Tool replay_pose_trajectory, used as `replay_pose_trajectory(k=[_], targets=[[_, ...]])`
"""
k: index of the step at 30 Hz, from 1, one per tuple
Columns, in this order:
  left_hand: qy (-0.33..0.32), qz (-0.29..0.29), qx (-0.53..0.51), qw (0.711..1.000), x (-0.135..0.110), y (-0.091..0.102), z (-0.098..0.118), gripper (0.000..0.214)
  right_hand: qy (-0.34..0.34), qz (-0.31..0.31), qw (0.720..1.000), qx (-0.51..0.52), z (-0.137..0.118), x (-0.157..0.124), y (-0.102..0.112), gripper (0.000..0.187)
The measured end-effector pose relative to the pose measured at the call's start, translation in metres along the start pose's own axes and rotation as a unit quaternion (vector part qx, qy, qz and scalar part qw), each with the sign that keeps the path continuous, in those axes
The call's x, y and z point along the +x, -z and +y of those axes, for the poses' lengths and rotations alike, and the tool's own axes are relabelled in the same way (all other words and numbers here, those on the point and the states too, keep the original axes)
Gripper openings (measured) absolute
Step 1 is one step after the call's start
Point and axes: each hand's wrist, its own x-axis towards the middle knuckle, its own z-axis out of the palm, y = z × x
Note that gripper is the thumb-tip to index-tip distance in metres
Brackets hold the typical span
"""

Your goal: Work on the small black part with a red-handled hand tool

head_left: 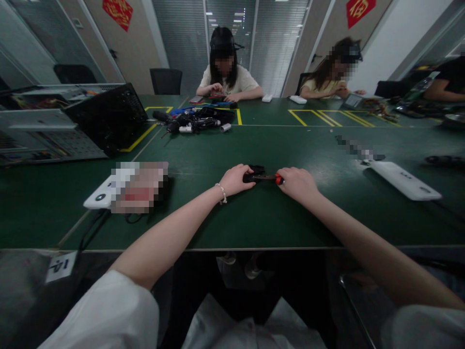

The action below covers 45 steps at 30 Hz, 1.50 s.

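Observation:
Above the green table, my left hand [234, 180], a bracelet at its wrist, is closed on a small black part [257, 169] whose kind I cannot make out. My right hand [298, 184] grips a red-handled tool [279, 179]. A thin metal piece [265, 178] runs from the red handle to the black part and seems to touch it. The fingers cover most of the handle, so the tool's exact kind does not show.
An opened computer case [43, 131] stands at the left. White power banks [405, 180] lie at both sides, with a blurred item over the left one. A pile of black and blue cables [199, 118] sits farther back. Across the green table [290, 145], several people are seated.

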Motion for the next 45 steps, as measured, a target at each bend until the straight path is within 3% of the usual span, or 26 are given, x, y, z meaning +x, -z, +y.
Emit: replay_pose_trajectory(k=[15,27,45], targets=[[0.008,-0.02,0.003,1.0,-0.0007,0.0045,0.003,0.029,0.028,0.049,0.998,-0.018,0.0011,-0.0038,0.0052,0.019],[0.01,-0.015,0.005,1.0,-0.0011,0.0047,0.0048,0.03,0.01,0.022,1.0,-0.008,0.0003,-0.0015,0.001,0.018],[0.008,-0.02,0.0,1.0,-0.0004,0.0042,0.003,0.03,0.021,0.031,0.999,-0.004,0.0027,-0.0013,0.0009,0.017]])
